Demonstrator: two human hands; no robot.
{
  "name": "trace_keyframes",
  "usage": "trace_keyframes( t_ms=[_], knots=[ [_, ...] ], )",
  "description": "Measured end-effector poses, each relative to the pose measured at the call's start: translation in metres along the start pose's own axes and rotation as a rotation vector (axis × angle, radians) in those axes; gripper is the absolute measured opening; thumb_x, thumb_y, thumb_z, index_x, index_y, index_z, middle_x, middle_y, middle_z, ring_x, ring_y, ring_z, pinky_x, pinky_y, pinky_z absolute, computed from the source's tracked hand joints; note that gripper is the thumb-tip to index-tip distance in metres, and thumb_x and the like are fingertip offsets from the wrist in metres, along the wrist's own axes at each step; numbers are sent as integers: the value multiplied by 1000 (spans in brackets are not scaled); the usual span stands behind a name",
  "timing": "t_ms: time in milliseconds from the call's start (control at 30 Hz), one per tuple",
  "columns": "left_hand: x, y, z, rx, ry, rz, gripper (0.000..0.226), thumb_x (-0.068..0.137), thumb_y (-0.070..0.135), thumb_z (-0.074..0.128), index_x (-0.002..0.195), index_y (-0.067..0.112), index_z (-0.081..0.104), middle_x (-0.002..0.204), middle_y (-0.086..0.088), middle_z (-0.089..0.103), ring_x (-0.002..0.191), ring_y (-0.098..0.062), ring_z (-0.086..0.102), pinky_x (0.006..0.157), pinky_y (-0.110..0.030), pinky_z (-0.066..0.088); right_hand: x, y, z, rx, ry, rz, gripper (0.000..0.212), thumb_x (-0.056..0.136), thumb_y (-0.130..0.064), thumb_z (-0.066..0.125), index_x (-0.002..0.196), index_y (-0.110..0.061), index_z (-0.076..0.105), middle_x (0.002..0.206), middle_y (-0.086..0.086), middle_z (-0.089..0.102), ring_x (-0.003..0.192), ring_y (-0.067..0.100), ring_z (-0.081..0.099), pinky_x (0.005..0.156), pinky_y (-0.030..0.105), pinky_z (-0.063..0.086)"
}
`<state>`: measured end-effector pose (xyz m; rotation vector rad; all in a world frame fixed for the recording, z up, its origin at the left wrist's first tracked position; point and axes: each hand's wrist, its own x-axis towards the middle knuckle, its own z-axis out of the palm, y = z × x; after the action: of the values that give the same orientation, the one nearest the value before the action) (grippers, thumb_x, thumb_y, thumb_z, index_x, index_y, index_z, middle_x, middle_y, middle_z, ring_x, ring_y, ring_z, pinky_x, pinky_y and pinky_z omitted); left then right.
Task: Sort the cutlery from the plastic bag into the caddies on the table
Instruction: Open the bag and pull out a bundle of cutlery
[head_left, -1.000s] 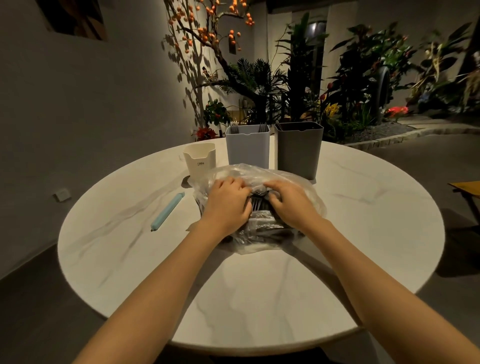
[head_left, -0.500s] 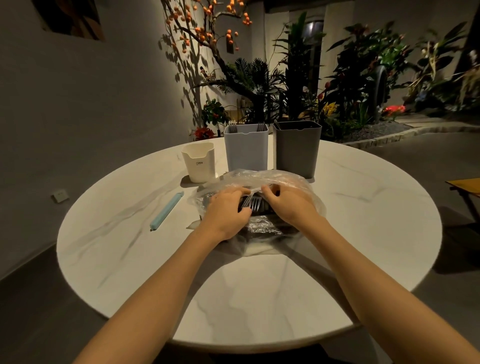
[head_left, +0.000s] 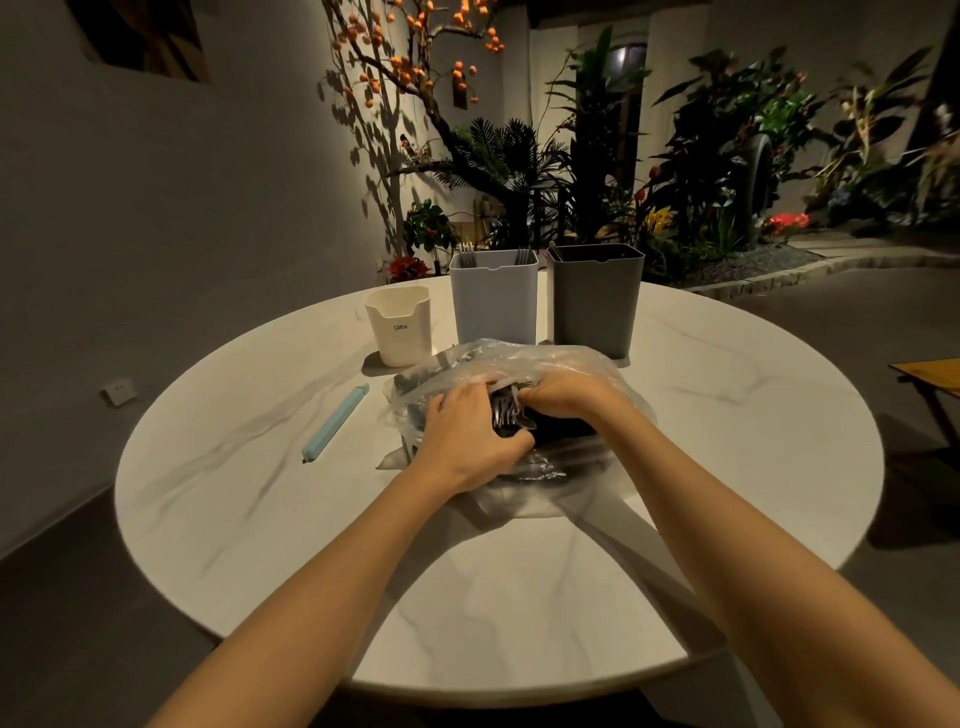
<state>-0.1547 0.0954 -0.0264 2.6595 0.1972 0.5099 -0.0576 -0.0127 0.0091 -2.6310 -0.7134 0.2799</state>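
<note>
- The round white marbled table (head_left: 727, 441) fills the middle of the view, with a dim wall at 9 o'clock and lit garden plants (head_left: 717, 156) from 12 to 2 o'clock.
- Both forearms reach in from 6 o'clock, converging toward the table's centre; the left comes up from 7 o'clock, the right from 5 o'clock.
- The clear plastic bag (head_left: 582, 364) lies crumpled at the centre of the table, with dark cutlery (head_left: 506, 415) showing through its opening, fork tines visible between the two hands.
- The dark grey caddy (head_left: 595, 306) stands upright at 12 o'clock from the bag, just behind it.
- The light grey caddy (head_left: 493, 301) stands just beside it on its 9 o'clock side, with fork tips (head_left: 467, 253) poking above its rim.
- The left hand (head_left: 467, 441) lies palm down on the bag's near left side, fingers curled into the plastic and the cutlery; what exactly it holds cannot be told.
- The right hand (head_left: 566, 397) is pushed into the bag's mouth, fingers bent in a narrow pinch at the fork tines, knuckles up.
- The small cream caddy (head_left: 399, 325) sits at 10 o'clock from the bag, apart from it.
- A pale blue bag clip (head_left: 335, 423) lies flat at 9 o'clock from the bag, slanted, well clear of the hands.
</note>
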Motion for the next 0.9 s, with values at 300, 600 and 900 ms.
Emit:
trace_keyframes(
  t_ms=[300,600,900],
  knots=[
    [1,5,-1,17,34,0,44,93,31,48,131,9,41,133,-10,45,126,-24,38,113,-41,23,8,-6,6,-51,-46,-6,55,97,-57,35,132,-19,56,134,7,55,121,26,49,107,41,35],
    [-1,6,-2,47,89,13,27,92,27,48,116,15,45,121,-4,48,116,-20,39,107,-38,27,-1,5,-11,1,-21,34,43,95,-40,56,118,-5,58,100,7,56,89,18,48,79,27,38],
    [2,1,-1,-76,348,246,25,84,27,43,93,19,65,95,4,67,90,-11,55,87,-22,24,-4,8,-18,322,-17,113,16,95,-10,49,80,-8,55,68,6,53,57,14,48,53,22,41]
  ],
)
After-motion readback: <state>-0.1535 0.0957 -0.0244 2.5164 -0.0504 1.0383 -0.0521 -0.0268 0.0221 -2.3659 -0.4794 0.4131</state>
